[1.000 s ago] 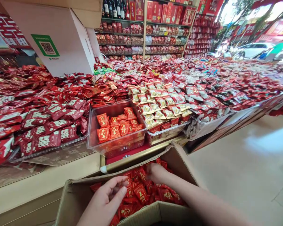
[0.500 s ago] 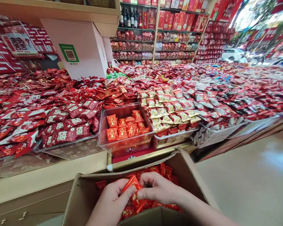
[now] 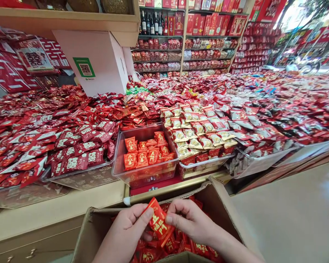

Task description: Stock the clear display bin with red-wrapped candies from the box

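Observation:
Over an open cardboard box (image 3: 227, 204), a red candy packet (image 3: 158, 221) with gold lettering is pinched by my left hand (image 3: 130, 224) on its left edge. My right hand (image 3: 190, 221) is closed with thumb and bent forefinger at the packet's right edge. Many similar red packets (image 3: 201, 248) fill the box beneath my hands. Just beyond the box stands a clear plastic bin (image 3: 146, 177), partly filled with the same kind of red packets (image 3: 142, 159), some standing upright in rows.
Bins heaped with dark red packets (image 3: 79, 157) stand to the left, and cream-and-red durian packets (image 3: 200, 128) to the right. A white box with a QR code (image 3: 104, 73) rises at the back left. Shelves (image 3: 182, 36) with bottles line the back. A pale surface (image 3: 290, 215) extends at right.
The packet in my hands has been raised slightly and turned so its gold lettering faces me. My right hand has shifted a little right. The view has moved slightly.

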Available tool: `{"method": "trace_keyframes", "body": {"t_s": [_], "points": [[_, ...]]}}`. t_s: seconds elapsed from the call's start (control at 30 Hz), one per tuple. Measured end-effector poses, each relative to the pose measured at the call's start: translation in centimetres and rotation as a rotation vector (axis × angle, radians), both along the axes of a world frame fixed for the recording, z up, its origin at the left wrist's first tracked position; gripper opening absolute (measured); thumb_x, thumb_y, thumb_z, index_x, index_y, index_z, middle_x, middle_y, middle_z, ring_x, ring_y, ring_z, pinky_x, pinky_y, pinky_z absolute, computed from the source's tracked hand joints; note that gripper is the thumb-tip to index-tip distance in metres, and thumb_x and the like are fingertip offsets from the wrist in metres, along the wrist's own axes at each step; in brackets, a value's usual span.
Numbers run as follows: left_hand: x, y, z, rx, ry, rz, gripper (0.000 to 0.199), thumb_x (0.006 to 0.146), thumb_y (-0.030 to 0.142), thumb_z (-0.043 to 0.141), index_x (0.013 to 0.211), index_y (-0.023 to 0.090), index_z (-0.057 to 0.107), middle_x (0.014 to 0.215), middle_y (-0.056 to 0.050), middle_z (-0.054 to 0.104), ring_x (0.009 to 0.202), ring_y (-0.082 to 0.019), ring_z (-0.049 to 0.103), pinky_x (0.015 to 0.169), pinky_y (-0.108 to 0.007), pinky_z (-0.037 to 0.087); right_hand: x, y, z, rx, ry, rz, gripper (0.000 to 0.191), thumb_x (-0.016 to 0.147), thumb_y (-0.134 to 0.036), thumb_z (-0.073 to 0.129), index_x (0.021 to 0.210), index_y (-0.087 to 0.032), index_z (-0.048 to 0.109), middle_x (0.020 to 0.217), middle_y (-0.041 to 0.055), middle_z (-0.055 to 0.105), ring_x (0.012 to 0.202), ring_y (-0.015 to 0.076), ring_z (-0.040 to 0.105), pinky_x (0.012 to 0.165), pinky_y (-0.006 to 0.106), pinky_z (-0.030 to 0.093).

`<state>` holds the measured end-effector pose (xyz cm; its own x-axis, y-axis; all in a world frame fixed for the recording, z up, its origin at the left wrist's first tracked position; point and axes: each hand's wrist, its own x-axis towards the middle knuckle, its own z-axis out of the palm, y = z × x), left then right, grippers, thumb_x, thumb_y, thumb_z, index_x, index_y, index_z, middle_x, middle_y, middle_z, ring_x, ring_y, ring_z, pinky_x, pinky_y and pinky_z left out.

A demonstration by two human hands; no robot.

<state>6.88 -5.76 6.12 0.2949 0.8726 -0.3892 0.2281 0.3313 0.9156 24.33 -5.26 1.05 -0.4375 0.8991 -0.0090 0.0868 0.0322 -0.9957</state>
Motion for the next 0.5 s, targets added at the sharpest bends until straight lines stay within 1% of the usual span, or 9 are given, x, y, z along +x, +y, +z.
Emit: {"method": "trace_keyframes", "body": {"t_s": [0.07, 0.1, 0.17, 0.23, 0.3, 0.33, 0.37, 0.4, 0.5], "points": [[-0.4, 0.3, 1.0, 0.117, 0.103, -0.005, 0.024, 0.075, 0.037, 0.052, 0.080, 0.018, 0.065, 0.062, 0.002, 0.061, 0.057, -0.011, 0.052, 0.048, -0.017, 0.045, 0.0, -0.1, -0.4, -0.096, 0.058, 0.034, 0.030, 0.074, -0.041, 0.051, 0.065, -0.012, 0.049, 0.056, -0.0022, 0.046, 0.052, 0.0061, 0.037, 0.049, 0.018, 0.030], [-0.7, 0.7, 1.7, 0.179, 0.150, 0.023, 0.023, 0.074, 0.037, 0.054, 0.081, 0.019, 0.065, 0.065, 0.003, 0.062, 0.058, -0.011, 0.054, 0.049, -0.017, 0.046, 0.0, -0.1, -0.7, -0.141, 0.075, 0.042, 0.031, 0.075, -0.042, 0.050, 0.065, -0.012, 0.049, 0.056, -0.0015, 0.048, 0.052, 0.0063, 0.038, 0.049, 0.018, 0.031], [-1.4, 2.4, 3.5, 0.305, 0.223, 0.139, 0.024, 0.070, 0.038, 0.058, 0.085, 0.021, 0.064, 0.071, 0.003, 0.063, 0.058, -0.011, 0.056, 0.050, -0.017, 0.047, -0.2, -0.1, -1.3, -0.198, 0.052, 0.023, 0.032, 0.076, -0.043, 0.047, 0.064, -0.013, 0.047, 0.057, -0.0001, 0.050, 0.051, 0.0068, 0.040, 0.048, 0.019, 0.031], [-2.0, 5.3, 5.1, 0.422, 0.294, 0.281, 0.027, 0.068, 0.039, 0.059, 0.087, 0.020, 0.062, 0.071, 0.003, 0.063, 0.051, -0.010, 0.056, 0.048, -0.018, 0.048, -0.4, 0.1, -1.7, -0.196, -0.033, -0.023, 0.032, 0.075, -0.042, 0.047, 0.063, -0.013, 0.047, 0.056, -0.0003, 0.049, 0.051, 0.0069, 0.039, 0.048, 0.019, 0.031], [-2.1, 9.1, 6.0, 0.508, 0.324, 0.256, 0.030, 0.069, 0.041, 0.057, 0.091, 0.021, 0.060, 0.070, 0.003, 0.062, 0.046, -0.009, 0.056, 0.045, -0.019, 0.047, -0.6, 0.1, -2.1, -0.166, -0.119, -0.029, 0.031, 0.075, -0.041, 0.047, 0.061, -0.013, 0.047, 0.054, -0.0015, 0.047, 0.051, 0.0068, 0.037, 0.047, 0.018, 0.029], [-1.9, 11.1, 6.2, 0.540, 0.318, 0.249, 0.030, 0.070, 0.042, 0.055, 0.091, 0.022, 0.060, 0.071, 0.004, 0.060, 0.045, -0.009, 0.055, 0.042, -0.019, 0.046, -0.6, 0.2, -2.3, -0.145, -0.155, -0.023, 0.030, 0.075, -0.040, 0.048, 0.061, -0.013, 0.047, 0.053, -0.0021, 0.045, 0.051, 0.0068, 0.036, 0.047, 0.018, 0.028], [-1.5, 13.0, 6.1, 0.566, 0.310, 0.221, 0.029, 0.070, 0.043, 0.054, 0.089, 0.021, 0.060, 0.073, 0.003, 0.060, 0.049, -0.009, 0.055, 0.041, -0.019, 0.044, -0.6, 0.1, -2.4, -0.124, -0.190, -0.012, 0.029, 0.074, -0.039, 0.048, 0.061, -0.013, 0.048, 0.053, -0.0026, 0.044, 0.051, 0.0068, 0.036, 0.047, 0.018, 0.027], [-1.0, 14.8, 5.9, 0.572, 0.311, 0.203, 0.028, 0.068, 0.043, 0.055, 0.084, 0.020, 0.061, 0.071, 0.003, 0.059, 0.052, -0.010, 0.055, 0.040, -0.018, 0.044, -0.6, 0.1, -2.4, -0.109, -0.227, 0.001, 0.028, 0.074, -0.039, 0.048, 0.062, -0.013, 0.049, 0.053, -0.0030, 0.043, 0.052, 0.0069, 0.035, 0.047, 0.017, 0.027], [1.2, 18.5, 4.8, 0.548, 0.327, 0.159, 0.026, 0.060, 0.040, 0.064, 0.068, 0.015, 0.060, 0.053, 0.004, 0.054, 0.043, -0.008, 0.048, 0.035, -0.016, 0.035, -0.2, 0.0, -2.3, -0.096, -0.320, 0.022, 0.026, 0.074, -0.038, 0.048, 0.067, -0.014, 0.053, 0.059, -0.0023, 0.045, 0.056, 0.0074, 0.037, 0.049, 0.017, 0.027]]}}
